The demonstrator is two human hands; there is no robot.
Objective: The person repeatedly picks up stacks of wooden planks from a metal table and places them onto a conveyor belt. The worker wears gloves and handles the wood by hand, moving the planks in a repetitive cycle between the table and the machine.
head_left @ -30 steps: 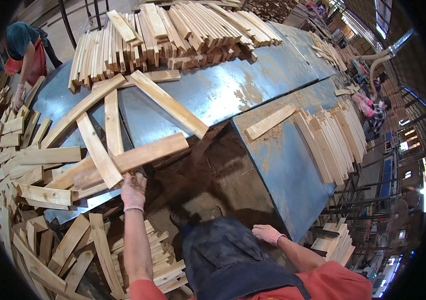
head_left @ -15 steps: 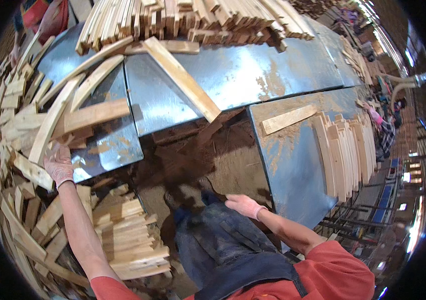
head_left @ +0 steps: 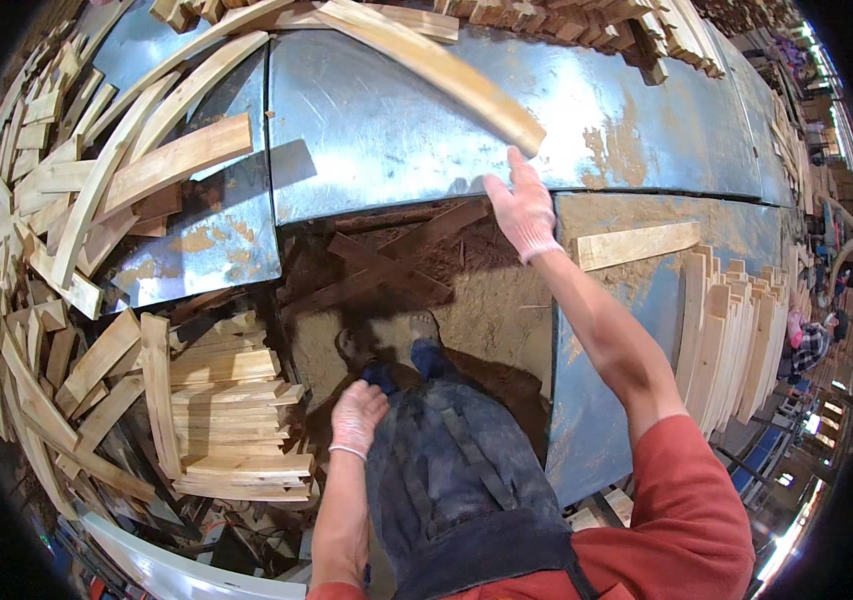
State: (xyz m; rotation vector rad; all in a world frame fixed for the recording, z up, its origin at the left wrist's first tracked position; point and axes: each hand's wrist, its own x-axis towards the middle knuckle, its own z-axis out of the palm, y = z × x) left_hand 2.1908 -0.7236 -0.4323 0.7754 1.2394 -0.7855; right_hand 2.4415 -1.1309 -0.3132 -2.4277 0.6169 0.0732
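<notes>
My right hand, in a pale pink glove, reaches forward over the metal table with thumb and fingers apart. Its fingertips are at the near end of a light wooden board lying slantwise on the table; whether they touch it I cannot tell. Nothing is in its grasp. My left hand, gloved too, hangs beside my dark apron with fingers loosely stretched out and nothing in them. Just left of it is a stack of short boards.
Loose boards heap up on the left, some overhanging the table. A side table on the right bears a single board and a row of upright boards. More stacked wood stands at the back. A person is far right.
My left hand has come away from the wood heap to beside my apron. My right hand has moved from my lap forward to the slanting board's end. The view has shifted.
</notes>
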